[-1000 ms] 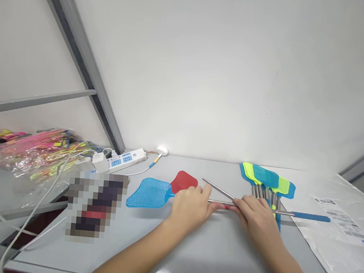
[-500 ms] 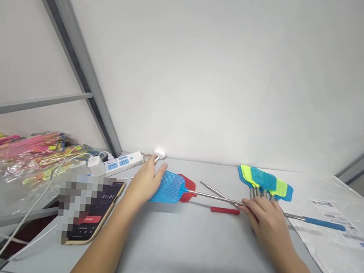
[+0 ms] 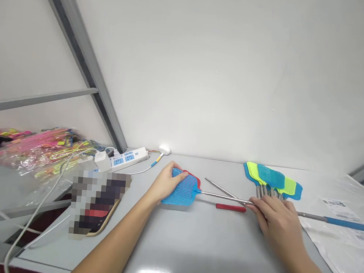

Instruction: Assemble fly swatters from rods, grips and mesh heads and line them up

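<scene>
A blue fly swatter [image 3: 181,192] with a thin metal shaft lies across the middle of the table, its blue grip to the right. My left hand [image 3: 164,185] is closed on the edge of the mesh head, thumb on top. My right hand [image 3: 278,217] is closed around the metal shaft, its fingertips partly hidden. Behind the blue head shows the edge of a red swatter head [image 3: 197,178]. Under the shaft a second metal rod [image 3: 220,187] lies at a slant. A red grip [image 3: 230,207] lies just in front of it.
Beyond my right hand are several stacked blue and yellow-green swatters [image 3: 270,177]. A plastic bag [image 3: 328,247] with labels spreads at the right. To the left are a phone [image 3: 108,215], a power strip [image 3: 129,159], cables and bagged colourful items [image 3: 44,145].
My left hand has come onto the blue mesh head and closed on it. The blue shaft stays in my right hand, its grip further right. The view has shifted slightly.
</scene>
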`<state>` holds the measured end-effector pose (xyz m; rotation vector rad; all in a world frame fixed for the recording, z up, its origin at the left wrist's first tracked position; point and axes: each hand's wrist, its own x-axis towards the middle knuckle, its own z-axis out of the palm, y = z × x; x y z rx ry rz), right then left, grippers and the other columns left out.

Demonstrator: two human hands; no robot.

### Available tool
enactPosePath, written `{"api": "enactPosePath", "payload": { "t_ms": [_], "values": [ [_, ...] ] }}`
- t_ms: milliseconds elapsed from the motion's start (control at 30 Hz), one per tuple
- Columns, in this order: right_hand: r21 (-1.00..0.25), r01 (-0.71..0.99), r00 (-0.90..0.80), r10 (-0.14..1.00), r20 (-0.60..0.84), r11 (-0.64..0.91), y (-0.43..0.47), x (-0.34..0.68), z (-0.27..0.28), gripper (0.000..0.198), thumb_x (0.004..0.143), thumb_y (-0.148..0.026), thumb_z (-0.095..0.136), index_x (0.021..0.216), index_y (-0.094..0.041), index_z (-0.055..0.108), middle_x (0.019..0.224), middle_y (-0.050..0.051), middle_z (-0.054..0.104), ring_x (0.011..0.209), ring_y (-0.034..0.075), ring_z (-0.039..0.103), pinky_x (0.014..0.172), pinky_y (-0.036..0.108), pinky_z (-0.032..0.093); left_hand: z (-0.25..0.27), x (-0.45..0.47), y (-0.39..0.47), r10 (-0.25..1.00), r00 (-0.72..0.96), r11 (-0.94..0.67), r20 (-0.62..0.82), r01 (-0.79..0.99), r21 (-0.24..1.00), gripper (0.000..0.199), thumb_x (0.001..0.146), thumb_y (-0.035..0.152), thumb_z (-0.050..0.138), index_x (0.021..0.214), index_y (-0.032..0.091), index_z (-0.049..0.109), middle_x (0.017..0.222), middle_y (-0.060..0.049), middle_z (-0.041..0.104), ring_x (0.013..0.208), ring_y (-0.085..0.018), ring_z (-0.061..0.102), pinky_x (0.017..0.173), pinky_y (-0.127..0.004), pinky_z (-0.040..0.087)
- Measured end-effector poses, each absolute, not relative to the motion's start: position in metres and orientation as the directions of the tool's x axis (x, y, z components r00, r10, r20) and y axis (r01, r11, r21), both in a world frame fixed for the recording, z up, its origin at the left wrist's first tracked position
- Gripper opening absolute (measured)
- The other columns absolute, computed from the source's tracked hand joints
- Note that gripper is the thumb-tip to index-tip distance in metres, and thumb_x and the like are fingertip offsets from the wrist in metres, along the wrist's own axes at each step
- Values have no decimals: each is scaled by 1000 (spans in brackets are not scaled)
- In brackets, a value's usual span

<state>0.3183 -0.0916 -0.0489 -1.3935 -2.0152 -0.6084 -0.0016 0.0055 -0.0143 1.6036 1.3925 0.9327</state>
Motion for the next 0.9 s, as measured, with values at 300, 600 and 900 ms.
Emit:
{"api": "enactPosePath", "payload": {
  "t_ms": [300, 600, 900],
  "values": [
    [35, 923, -295, 647, 703, 383, -96, 284, -46, 24, 98, -32, 48, 87, -20, 66, 65, 0, 58, 61, 13, 51, 62, 30, 27, -17, 27, -9, 987, 149, -110, 58, 373, 921, 35, 80, 52, 61, 96, 21, 54, 81, 0, 66, 74, -18, 63, 65, -28, 48],
    [-5, 916, -304, 703, 642, 401, -96, 254, -50, 27, 100, -31, 45, 86, -20, 66, 69, 2, 61, 64, 14, 54, 63, 31, 27, -23, 38, -13, 976, 178, -204, 126, 537, 819, 30, 85, 49, 57, 97, 22, 57, 86, -1, 65, 80, -19, 62, 72, -31, 48],
    [32, 881, -393, 691, 606, 473, -84, 245, -43, 22, 100, -25, 42, 100, -18, 63, 75, 5, 61, 70, 18, 54, 66, 31, 32, -5, 44, -37, 655, 625, -725, 425, 679, 119, 27, 93, 46, 51, 99, 24, 65, 118, -8, 60, 117, -28, 47, 109, -57, 21]
  ]
}}
